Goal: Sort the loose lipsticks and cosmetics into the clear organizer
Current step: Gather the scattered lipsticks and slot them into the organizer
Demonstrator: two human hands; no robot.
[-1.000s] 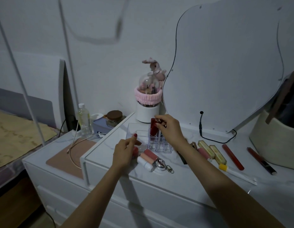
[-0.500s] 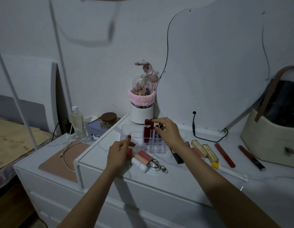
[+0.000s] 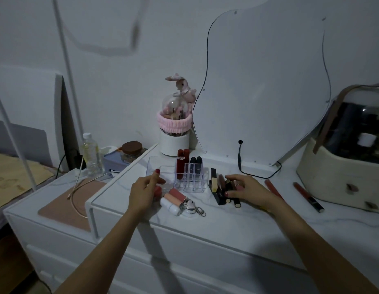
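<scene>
Dim light. Clear organizer (image 3: 189, 179) stands on the white desk (image 3: 226, 217) in front of the wavy mirror (image 3: 265, 81); two dark red tubes (image 3: 182, 164) and two black tubes (image 3: 195, 166) upright in its back slots, front slots bare. Left hand (image 3: 143, 193) rests beside the organizer's left tray, fingers curled around a small red item, index raised. Right hand (image 3: 245, 188) lies over a cluster of loose lipsticks (image 3: 218, 187) just right of the organizer, fingertips on them; whether it is actually gripping any, cannot tell. Pink and white tubes with a keychain (image 3: 190, 205) lie in front of the organizer, between the hands. Two long red tubes (image 3: 307, 196) lie further right, near a cream case (image 3: 333, 187).
</scene>
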